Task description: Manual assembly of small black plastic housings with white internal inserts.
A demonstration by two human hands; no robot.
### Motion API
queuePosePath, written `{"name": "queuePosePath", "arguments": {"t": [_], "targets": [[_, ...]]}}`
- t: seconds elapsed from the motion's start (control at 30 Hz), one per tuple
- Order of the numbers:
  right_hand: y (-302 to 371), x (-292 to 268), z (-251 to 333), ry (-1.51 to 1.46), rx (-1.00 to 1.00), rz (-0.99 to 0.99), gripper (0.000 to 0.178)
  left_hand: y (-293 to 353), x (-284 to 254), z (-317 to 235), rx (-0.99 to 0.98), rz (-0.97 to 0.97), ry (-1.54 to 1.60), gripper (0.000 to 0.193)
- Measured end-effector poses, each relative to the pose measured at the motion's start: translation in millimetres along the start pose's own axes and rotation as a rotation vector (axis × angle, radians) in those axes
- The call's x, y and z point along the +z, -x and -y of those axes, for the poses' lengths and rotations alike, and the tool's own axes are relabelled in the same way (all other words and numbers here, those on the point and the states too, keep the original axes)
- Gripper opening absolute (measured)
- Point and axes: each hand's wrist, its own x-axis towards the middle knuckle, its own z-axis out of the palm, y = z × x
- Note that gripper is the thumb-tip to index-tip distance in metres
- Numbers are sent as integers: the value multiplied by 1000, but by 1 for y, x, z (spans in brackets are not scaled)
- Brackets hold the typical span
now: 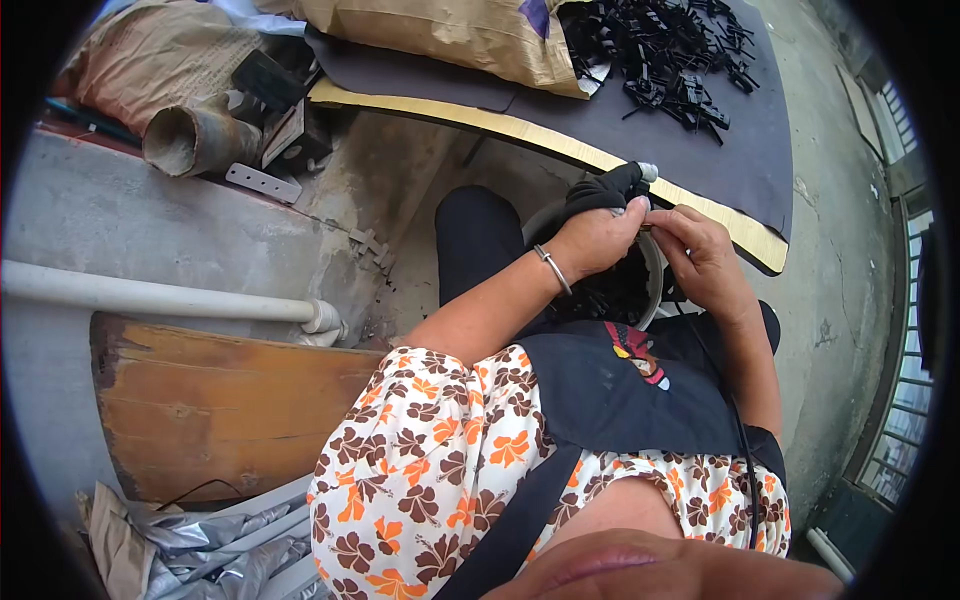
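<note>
My left hand [598, 238] and my right hand [700, 250] meet over a round bucket [655, 268] between my knees. Both pinch a small part held between their fingertips; it is too small and hidden to identify. A dark glove or cloth with a pale tip [610, 188] sticks up just behind my left hand. A metal bangle [552, 268] circles my left wrist. The bucket holds several small black plastic pieces [610, 295]. I wear a flowered top and a dark apron [620, 390].
A dark board with a pale wood edge [560, 140] lies ahead, bearing a heap of black plastic pieces [660, 50] and a brown paper sack [450, 30]. On the left are a rusty pipe piece [195, 138], a white pipe [150, 295], a wooden plank [220, 400] and silver wrapping [200, 545].
</note>
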Motion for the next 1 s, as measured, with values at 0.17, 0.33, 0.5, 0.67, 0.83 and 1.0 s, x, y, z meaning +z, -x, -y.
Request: {"name": "queuePosePath", "arguments": {"t": [0.17, 0.33, 0.5, 0.67, 0.83, 1.0], "targets": [[2, 7, -5, 51, -11, -14, 15, 1, 1, -5, -22, 2, 12, 31], [8, 1, 0, -329, -56, -292, 10, -2, -5, -6, -158, 24, 201, 31], [-2, 14, -1, -40, -195, -154, 14, -2, -1, -18, -78, 78, 3, 30], [0, 12, 9, 22, -181, -34, 18, 6, 2, 3, -270, 132, -15, 29], [2, 13, -2, 102, -246, -157, 14, 0, -3, -19, -288, 184, 213, 28], [-7, 19, -13, -203, 183, -338, 14, 8, -15, -25, -186, 265, 357, 26]]}}
